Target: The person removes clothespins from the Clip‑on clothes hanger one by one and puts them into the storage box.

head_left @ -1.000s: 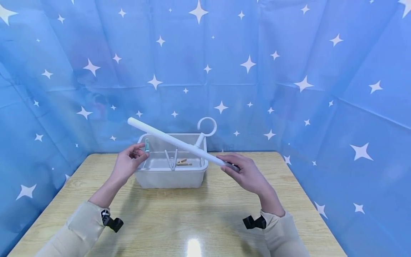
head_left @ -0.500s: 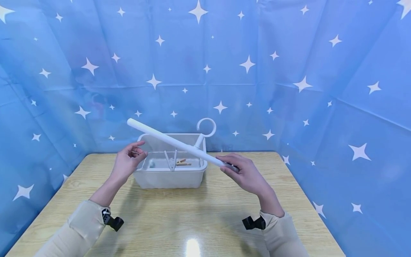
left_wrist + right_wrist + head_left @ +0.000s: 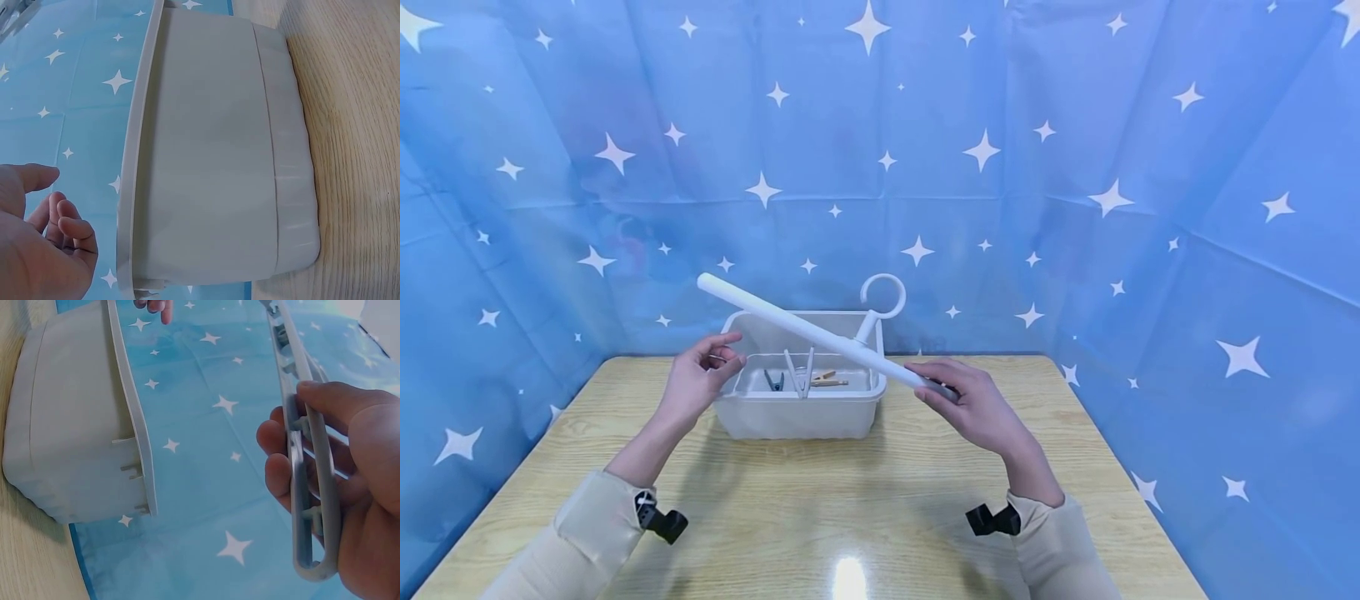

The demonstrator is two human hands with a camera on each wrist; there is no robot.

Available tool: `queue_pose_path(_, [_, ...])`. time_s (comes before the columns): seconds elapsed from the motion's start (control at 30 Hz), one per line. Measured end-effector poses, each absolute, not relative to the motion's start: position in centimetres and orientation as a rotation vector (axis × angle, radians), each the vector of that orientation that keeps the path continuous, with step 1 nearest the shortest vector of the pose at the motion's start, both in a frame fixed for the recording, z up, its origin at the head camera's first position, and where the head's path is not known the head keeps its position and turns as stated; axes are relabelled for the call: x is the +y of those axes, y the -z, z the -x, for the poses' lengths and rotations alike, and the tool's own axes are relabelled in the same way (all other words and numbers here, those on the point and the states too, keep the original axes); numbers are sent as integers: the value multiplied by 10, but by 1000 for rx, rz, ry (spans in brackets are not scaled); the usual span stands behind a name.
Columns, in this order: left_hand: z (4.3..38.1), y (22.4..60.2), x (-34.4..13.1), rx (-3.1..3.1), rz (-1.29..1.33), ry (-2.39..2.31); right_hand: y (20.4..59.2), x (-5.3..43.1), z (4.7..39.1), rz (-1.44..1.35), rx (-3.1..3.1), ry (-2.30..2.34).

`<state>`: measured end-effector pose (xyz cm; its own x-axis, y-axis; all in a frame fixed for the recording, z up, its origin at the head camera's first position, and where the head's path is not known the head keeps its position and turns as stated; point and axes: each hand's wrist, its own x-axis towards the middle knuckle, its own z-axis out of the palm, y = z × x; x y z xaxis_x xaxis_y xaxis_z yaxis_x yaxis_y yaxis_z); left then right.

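My right hand (image 3: 964, 402) grips one end of a white hanger (image 3: 782, 319), whose bar slants up to the left above a grey-white plastic basin (image 3: 801, 417). A round hook rises from the bar. The right wrist view shows the hanger (image 3: 331, 506) as a narrow loop with small clip-like pieces inside, thumb and fingers on either side. My left hand (image 3: 696, 375) is at the basin's left rim, its fingers loosely bent around nothing. Inside the basin lie a dark teal clothespin (image 3: 777, 383), a pale V-shaped clothespin or clip (image 3: 801, 379) and wooden clothespins (image 3: 829, 382).
The basin stands on a wood-grain table (image 3: 820, 508) near its back edge. A blue curtain (image 3: 880, 117) with white stars surrounds the back and sides. Black camera mounts sit on both wrists.
The teal clothespin has left my left hand and dropped into the basin, where it lies at the bottom. The right hand and the hanger have hardly moved.
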<state>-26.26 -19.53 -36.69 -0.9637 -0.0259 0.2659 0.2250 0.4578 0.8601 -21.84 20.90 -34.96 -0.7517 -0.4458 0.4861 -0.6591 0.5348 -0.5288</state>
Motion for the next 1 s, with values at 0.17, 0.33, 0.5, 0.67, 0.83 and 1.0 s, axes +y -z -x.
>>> queue_pose_path(0.17, [259,366,-195,-2486,168,1514,348,208,218,-919,-2484,-1036])
queue_pose_path(0.33, [257,364,-195,-2496,175,1541,347,208,218,-926,-2464,-1028])
queue_pose_path(0.5, [254,362,-192,-2480,197,1592,347,206,219,-915,-2468,-1029])
queue_pose_path(0.67, [248,359,-190,-2475,205,1592,348,205,219,-921,-2454,-1042])
queue_pose_path(0.83, [244,355,-186,-2481,216,1594,348,204,220,-939,-2421,-1036])
queue_pose_path(1.0, [240,350,-183,-2471,228,1621,349,202,222,-939,-2397,-1040])
